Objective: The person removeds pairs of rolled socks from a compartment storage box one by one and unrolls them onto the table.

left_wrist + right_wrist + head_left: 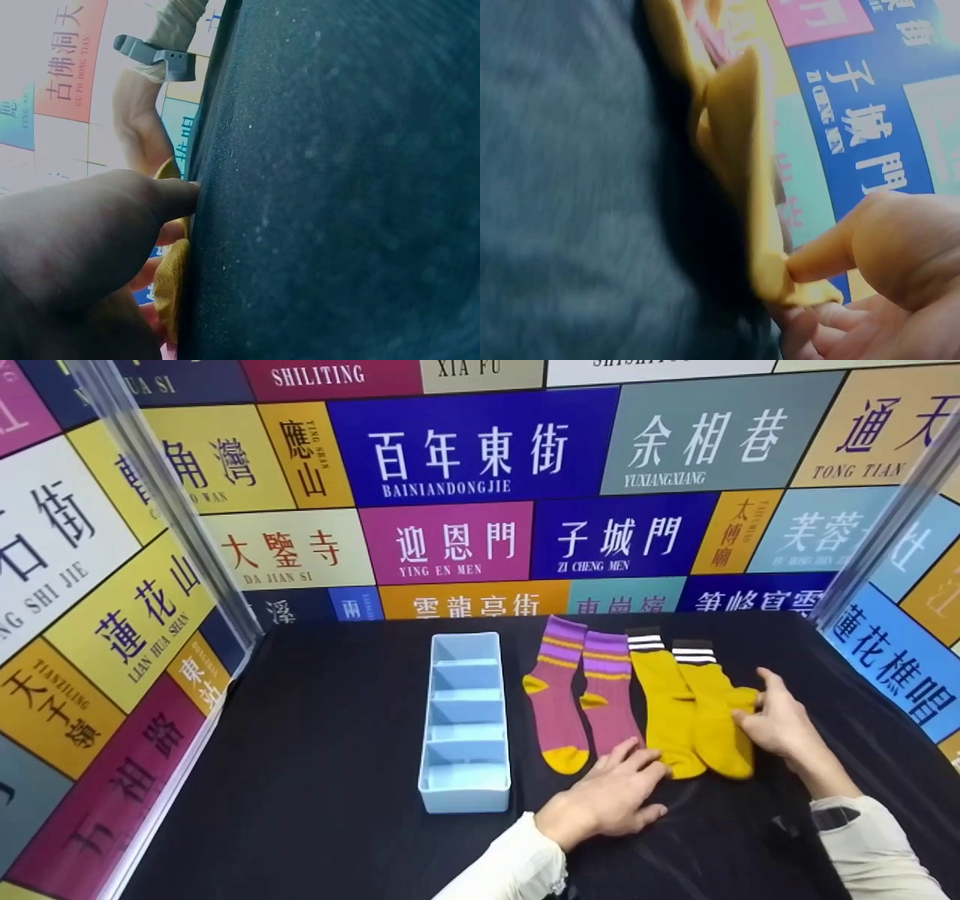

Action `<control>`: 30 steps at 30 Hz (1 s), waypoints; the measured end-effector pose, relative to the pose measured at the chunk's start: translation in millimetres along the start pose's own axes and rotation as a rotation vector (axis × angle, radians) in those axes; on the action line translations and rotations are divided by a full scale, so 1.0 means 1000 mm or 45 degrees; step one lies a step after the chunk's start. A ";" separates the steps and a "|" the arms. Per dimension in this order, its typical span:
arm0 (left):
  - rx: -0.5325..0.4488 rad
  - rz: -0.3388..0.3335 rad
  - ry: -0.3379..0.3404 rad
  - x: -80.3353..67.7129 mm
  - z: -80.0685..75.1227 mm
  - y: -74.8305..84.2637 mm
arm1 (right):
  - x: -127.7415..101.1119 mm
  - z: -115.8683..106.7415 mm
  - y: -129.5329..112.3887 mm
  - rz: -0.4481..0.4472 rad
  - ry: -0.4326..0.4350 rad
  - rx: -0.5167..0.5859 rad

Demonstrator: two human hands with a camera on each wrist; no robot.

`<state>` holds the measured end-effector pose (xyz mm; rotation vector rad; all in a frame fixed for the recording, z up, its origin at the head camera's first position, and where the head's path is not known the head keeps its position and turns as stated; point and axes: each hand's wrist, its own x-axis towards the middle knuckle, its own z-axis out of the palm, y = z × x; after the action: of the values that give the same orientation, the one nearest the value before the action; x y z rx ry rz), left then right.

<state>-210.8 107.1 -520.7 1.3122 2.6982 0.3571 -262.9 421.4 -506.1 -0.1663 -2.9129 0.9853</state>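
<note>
Four socks lie side by side on the black cloth [315, 780]. Two are purple socks [559, 705] with yellow toes; two are yellow socks [664, 712] with black-and-white striped cuffs. My right hand [754, 712] pinches the heel edge of the rightmost yellow sock [716, 720]. In the right wrist view my thumb [832, 255] and fingers squeeze a fold of that yellow sock [735, 150]. My left hand [637, 765] lies flat with straight fingers near the toes of the inner purple and yellow socks. In the left wrist view its thumb [142, 202] rests on the cloth beside yellow fabric [174, 277].
A light blue tray [465, 791] with several compartments stands left of the socks. Walls of coloured sign panels [450, 540] close in the back and both sides. Clear posts [165, 502] rise at the rear corners.
</note>
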 end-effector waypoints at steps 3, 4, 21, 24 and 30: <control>0.017 0.013 -0.003 0.000 0.000 0.000 | -0.003 -0.002 0.009 0.052 -0.029 -0.007; 0.022 0.015 -0.005 0.000 0.000 0.000 | -0.005 -0.003 0.010 0.064 -0.054 -0.010; 0.094 0.048 0.019 -0.001 -0.005 0.002 | -0.022 -0.008 0.019 0.121 -0.085 -0.017; 0.099 0.037 0.006 -0.002 -0.006 0.002 | -0.023 -0.010 0.016 0.107 -0.158 -0.033; 0.098 0.034 -0.005 -0.005 -0.007 0.001 | -0.027 -0.014 0.004 0.160 -0.192 -0.203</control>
<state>-208.5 102.6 -513.6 1.3686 2.7191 0.2555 -234.9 429.6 -498.4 -0.2986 -3.1541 0.8130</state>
